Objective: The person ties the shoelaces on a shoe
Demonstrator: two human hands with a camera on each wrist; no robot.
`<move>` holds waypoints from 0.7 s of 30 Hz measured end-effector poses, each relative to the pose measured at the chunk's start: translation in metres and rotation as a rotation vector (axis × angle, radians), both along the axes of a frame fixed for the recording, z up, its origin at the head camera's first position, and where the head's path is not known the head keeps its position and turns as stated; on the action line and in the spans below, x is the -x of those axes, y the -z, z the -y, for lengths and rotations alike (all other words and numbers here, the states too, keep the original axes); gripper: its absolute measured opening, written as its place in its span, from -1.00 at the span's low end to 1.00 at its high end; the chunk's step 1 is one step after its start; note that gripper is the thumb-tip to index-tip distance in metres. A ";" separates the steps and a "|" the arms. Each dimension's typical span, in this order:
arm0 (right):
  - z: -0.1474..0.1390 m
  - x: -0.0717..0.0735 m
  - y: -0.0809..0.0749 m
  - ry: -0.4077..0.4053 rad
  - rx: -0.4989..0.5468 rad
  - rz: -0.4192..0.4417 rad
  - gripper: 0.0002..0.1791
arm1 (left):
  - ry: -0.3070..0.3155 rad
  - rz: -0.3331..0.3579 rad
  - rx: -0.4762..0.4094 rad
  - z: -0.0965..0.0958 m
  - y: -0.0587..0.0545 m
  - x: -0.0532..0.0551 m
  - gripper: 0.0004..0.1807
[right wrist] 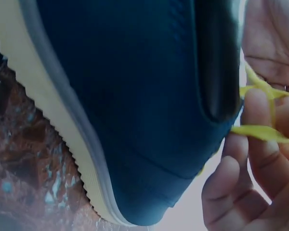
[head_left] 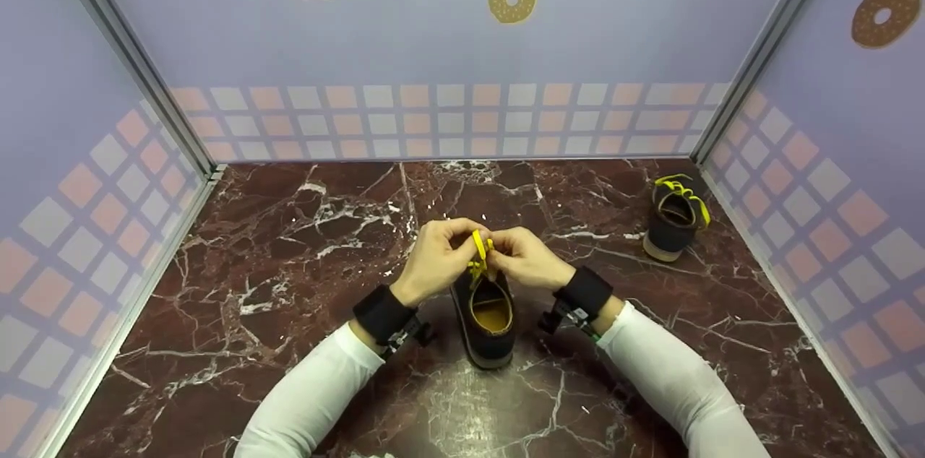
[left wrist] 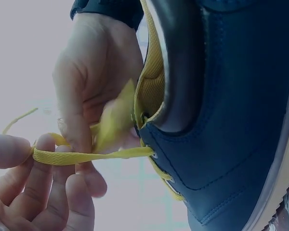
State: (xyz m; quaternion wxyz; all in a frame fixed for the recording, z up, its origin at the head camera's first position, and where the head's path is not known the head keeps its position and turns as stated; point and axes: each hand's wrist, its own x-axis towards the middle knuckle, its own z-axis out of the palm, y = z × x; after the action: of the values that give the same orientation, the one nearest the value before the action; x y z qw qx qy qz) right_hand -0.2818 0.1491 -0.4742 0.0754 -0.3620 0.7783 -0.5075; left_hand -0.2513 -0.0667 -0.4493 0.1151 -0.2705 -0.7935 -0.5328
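Your left hand point(head_left: 436, 259): thumb and fingers pinching the yellow shoelace point(head_left: 480, 247). Your right hand point(head_left: 533, 257): fingertips pinching the same lace, just beside the left. Dark blue lace-up shoe point(head_left: 491, 348): below your grip, upright, heel toward you, on the marble-patterned tabletop point(head_left: 289, 328). Second yellow-laced shoe point(head_left: 668, 235): well apart, beyond your right hand, upright.

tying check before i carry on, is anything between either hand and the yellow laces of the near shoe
Nothing visible is in the way: the left hand and right hand both hold the laces at the near shoe. The far shoe stands off to the right.
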 end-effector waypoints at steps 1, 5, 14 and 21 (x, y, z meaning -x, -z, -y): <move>0.000 -0.001 0.000 -0.003 0.002 0.010 -0.81 | 0.001 0.003 -0.003 0.000 0.000 0.000 -0.86; 0.002 -0.002 0.001 -0.005 0.012 0.038 -0.79 | 0.006 0.019 -0.015 0.000 0.002 0.001 -0.85; -0.001 -0.002 0.000 0.016 0.121 0.079 -0.77 | 0.004 0.026 -0.048 0.001 0.002 0.001 -0.85; 0.001 -0.005 -0.006 0.184 0.408 0.238 -0.65 | -0.025 0.039 -0.135 0.002 0.004 0.002 -0.81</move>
State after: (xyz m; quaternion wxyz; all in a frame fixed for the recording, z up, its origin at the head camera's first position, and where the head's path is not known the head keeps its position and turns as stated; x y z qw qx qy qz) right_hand -0.2772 0.1477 -0.4686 0.0455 -0.2352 0.6752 -0.6977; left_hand -0.2531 -0.0691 -0.4537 0.1245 -0.2419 -0.7612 -0.5887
